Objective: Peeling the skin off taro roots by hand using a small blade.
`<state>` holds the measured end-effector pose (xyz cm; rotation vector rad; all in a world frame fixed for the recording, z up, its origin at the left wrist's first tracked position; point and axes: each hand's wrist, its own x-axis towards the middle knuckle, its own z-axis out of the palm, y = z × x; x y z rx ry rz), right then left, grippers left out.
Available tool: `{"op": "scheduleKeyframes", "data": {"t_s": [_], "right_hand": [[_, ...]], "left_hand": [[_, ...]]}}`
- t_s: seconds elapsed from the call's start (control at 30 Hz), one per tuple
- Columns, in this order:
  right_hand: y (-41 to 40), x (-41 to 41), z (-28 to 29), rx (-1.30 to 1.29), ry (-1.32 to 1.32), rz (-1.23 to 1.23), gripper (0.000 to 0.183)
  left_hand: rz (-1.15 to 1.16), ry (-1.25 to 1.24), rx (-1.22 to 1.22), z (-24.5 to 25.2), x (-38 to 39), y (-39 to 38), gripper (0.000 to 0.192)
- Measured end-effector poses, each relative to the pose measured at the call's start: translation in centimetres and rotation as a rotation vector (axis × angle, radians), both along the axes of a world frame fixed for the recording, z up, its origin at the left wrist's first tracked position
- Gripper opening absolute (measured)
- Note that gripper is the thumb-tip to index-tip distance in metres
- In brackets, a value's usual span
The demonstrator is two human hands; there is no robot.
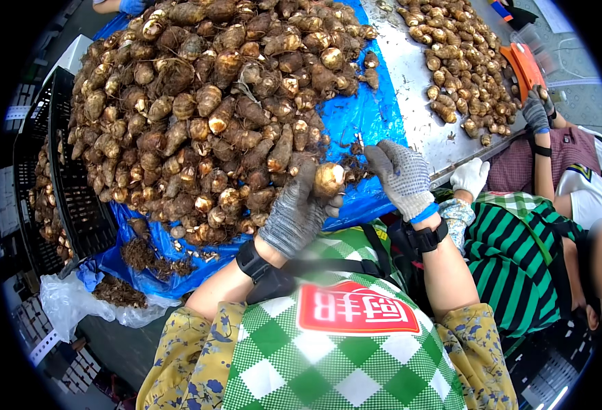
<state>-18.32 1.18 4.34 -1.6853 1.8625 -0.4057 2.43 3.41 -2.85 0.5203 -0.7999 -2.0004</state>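
My left hand [298,212], in a grey knit glove, grips a taro corm [329,179] whose pale cut end faces right. Just beyond it rises a large heap of brown, hairy taro corms [209,97] on a blue plastic sheet [370,115]. To the right, my right hand [403,177] hovers over the sheet's edge in a dotted grey glove. Its back faces the camera and its fingers are bent, so the palm side is hidden. Root scraps [355,166] lie on the sheet between my hands.
Cleaner-looking corms [467,66] lie on a metal table [414,87] at the right. Two people work there; one gloved hand [535,113] is beside an orange object [524,66], another in a white glove [470,177]. Black plastic crates [78,205] stand at left, above a clear plastic bag [65,302].
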Motion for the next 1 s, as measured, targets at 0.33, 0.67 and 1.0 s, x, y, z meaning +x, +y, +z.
{"op": "scheduleKeyframes", "data": {"t_s": [0.33, 0.67, 1.0], "right_hand": [[-0.1, 1.6, 0.5, -0.391, -0.08, 0.152, 0.025], [0.2, 3.5, 2.2, -0.083, -0.217, 0.254, 0.036], [0.7, 2.0, 2.6, 0.025, -0.618, 0.139, 0.053]], "left_hand": [[-0.053, 0.093, 0.265, 0.5, -0.6, -0.3, 0.051], [-0.097, -0.066, 0.311, 2.4, -0.6, -1.2, 0.044], [-0.458, 0.529, 0.575, -0.2, 0.2, -1.4, 0.055]]}}
